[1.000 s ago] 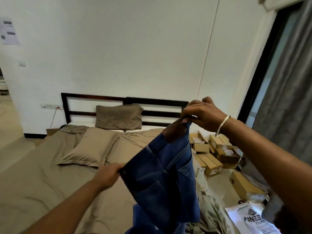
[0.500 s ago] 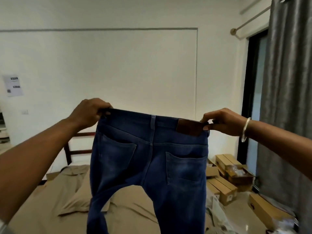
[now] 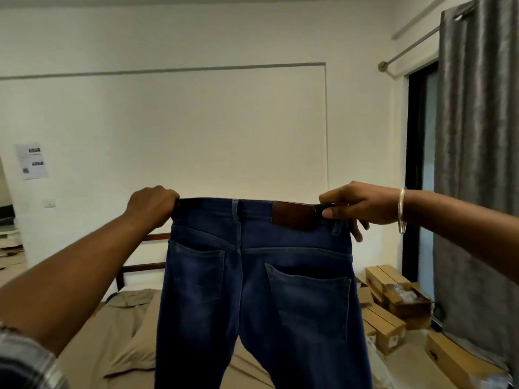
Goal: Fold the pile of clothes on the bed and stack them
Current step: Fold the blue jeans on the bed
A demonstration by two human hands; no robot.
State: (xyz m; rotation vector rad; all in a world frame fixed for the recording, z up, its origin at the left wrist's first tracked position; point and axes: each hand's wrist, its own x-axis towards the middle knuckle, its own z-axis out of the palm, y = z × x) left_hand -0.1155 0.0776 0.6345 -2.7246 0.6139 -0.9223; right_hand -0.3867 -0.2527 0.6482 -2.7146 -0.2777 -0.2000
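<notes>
Had the jeans [image 3: 261, 290] up in the air in front of me, back side facing me, waistband stretched flat between both hands. Left hand [image 3: 151, 204] was curled tight over the left end of the waistband. Right hand [image 3: 356, 204] pinched the right end, thumb on the near face beside the brown leather patch [image 3: 297, 214], fingers behind the cloth. So both grips were clamped on denim, well apart. Legs hung straight down over the bed [image 3: 118, 332]; cuffs were out of frame, so I couldn't tell whether they touched the sheet.

Handling, my read: denim is heavy for a garment and fairly stiff, drapes slowly, not slippery, nothing fragile. Waistband is the thickest, most stable part, so the corners were the right place to hold; seams there won't stretch or slide in the fingers. Weight of the legs kept them hanging straight, which helps alignment.

Likely next: bring the two waistband ends together to fold leg on leg along the centre seam, then lay it on the bed. Risk: legs twisting or one swinging off-line while closing.

Cardboard boxes [image 3: 393, 307] sat on the floor to the right, grey curtain [image 3: 477, 164] beyond them.
</notes>
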